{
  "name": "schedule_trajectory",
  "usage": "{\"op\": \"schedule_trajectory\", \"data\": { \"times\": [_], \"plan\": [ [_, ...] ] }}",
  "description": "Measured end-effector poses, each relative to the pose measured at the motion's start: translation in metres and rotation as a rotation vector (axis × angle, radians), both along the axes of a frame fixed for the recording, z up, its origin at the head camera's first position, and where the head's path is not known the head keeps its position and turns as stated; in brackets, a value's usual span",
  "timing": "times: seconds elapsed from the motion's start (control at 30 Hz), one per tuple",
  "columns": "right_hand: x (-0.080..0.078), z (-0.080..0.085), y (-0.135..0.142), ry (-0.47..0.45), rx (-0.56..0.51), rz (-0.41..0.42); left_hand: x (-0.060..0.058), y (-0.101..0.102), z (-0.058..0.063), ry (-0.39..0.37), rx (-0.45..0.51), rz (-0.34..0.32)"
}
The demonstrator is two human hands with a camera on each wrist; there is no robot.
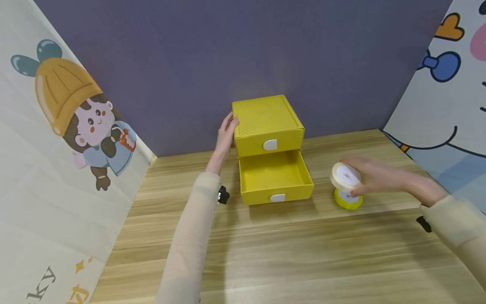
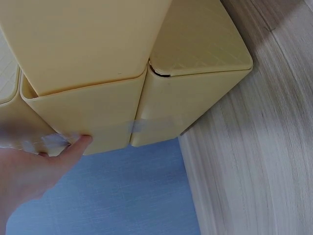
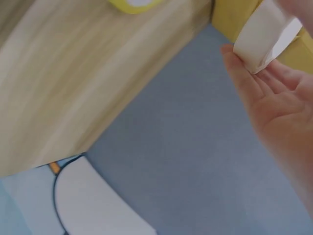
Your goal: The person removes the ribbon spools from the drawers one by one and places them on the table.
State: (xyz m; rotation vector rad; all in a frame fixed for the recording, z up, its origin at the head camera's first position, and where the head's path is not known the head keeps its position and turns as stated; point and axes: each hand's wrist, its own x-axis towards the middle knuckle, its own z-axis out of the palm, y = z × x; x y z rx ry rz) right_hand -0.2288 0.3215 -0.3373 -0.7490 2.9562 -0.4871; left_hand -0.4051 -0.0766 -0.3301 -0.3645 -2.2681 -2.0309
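A small yellow drawer cabinet (image 1: 267, 116) stands against the back wall. Its lower drawer (image 1: 262, 197) is pulled out with nothing inside, while the upper drawer (image 1: 250, 146) is closed. My left hand (image 1: 225, 134) rests against the cabinet's left side; in the left wrist view its fingertips (image 2: 84, 140) touch the side near the back. To the right of the cabinet, my right hand (image 1: 379, 175) grips a cream ribbon spool (image 1: 346, 176) by its edge, raised off the table. Just below it, a yellow ribbon spool (image 1: 348, 203) lies on the table.
The wooden table (image 1: 296, 257) runs up to a blue-grey back wall (image 1: 182, 84). White panels with cartoon prints flank it, a hatted figure (image 1: 91, 114) on the left and a blue bow (image 1: 444, 66) on the right.
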Motion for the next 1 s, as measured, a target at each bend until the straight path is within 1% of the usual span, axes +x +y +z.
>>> {"op": "schedule_trajectory", "data": {
  "times": [0.13, 0.33, 0.37, 0.4, 0.5, 0.53, 0.6, 0.63, 0.73, 0.77, 0.83, 1.0],
  "plan": [
    [0.005, -0.01, 0.012, 0.004, -0.011, -0.012, 0.0, 0.001, -0.001, -0.003, 0.001, -0.007],
    [0.007, -0.027, 0.03, 0.027, -0.025, -0.024, 0.0, 0.002, -0.001, 0.001, 0.011, -0.011],
    [0.007, -0.029, 0.033, 0.028, -0.021, -0.032, 0.0, 0.002, -0.001, 0.003, 0.013, -0.01],
    [0.008, -0.031, 0.035, 0.027, -0.018, -0.042, 0.004, 0.001, 0.002, -0.004, 0.012, -0.015],
    [0.009, -0.035, 0.04, 0.03, -0.004, -0.056, 0.003, -0.001, 0.002, -0.005, 0.01, -0.017],
    [0.009, -0.036, 0.042, 0.03, -0.002, -0.058, 0.004, -0.002, 0.003, -0.01, 0.008, -0.021],
    [0.01, -0.038, 0.045, 0.026, 0.001, -0.065, 0.009, -0.003, 0.009, -0.03, 0.011, -0.036],
    [0.011, -0.039, 0.047, 0.028, 0.003, -0.067, 0.008, -0.003, 0.009, -0.031, 0.012, -0.038],
    [0.013, -0.044, 0.053, 0.039, 0.014, -0.074, 0.016, -0.003, 0.018, -0.053, 0.017, -0.059],
    [0.013, -0.045, 0.055, 0.034, 0.016, -0.079, 0.016, -0.003, 0.019, -0.055, 0.022, -0.062],
    [0.014, -0.049, 0.059, 0.029, 0.019, -0.091, 0.013, -0.003, 0.015, -0.048, 0.02, -0.057],
    [0.016, -0.058, 0.068, 0.03, 0.029, -0.114, 0.002, -0.002, 0.001, -0.016, 0.007, -0.021]
  ]
}}
